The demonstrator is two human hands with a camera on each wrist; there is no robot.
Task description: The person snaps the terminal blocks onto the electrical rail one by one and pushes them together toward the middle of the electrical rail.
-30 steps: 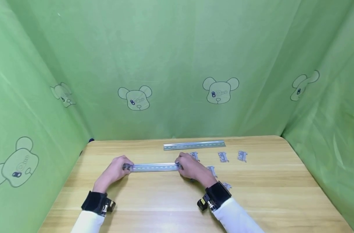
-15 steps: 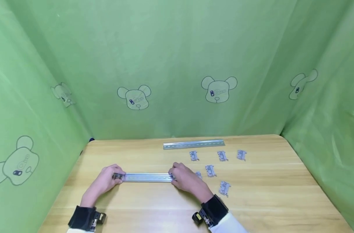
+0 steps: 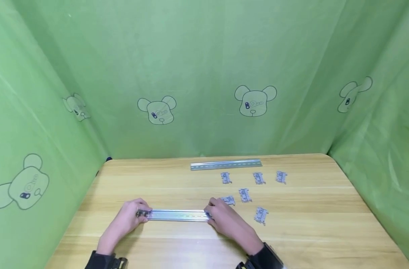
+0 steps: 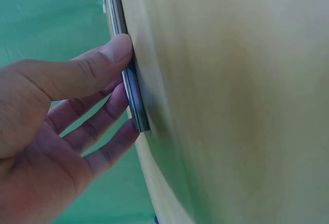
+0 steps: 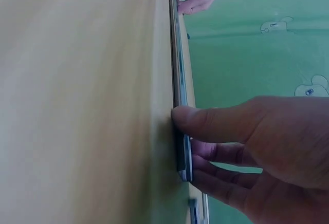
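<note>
A slotted metal DIN rail lies crosswise at the near middle of the wooden table. At its left end my left hand pinches it, thumb on the near edge and fingers on the far edge. My right hand pinches the other end the same way. In the left wrist view, the rail's end sticks out past the thumb. The right wrist view has both hands on the rail, which sits low along the tabletop; whether it touches cannot be told. Just beyond my right hand is a grey terminal block, partly hidden.
A second DIN rail lies near the table's back edge. Several grey terminal blocks are spread to the right, among them one terminal block right of my right forearm. Green curtains enclose the table at the back and sides.
Both hands have brought the rail nearer to me, first slightly left, then back right. Terminal blocks that my right hand and forearm covered now show. The back rail has stayed in place.
</note>
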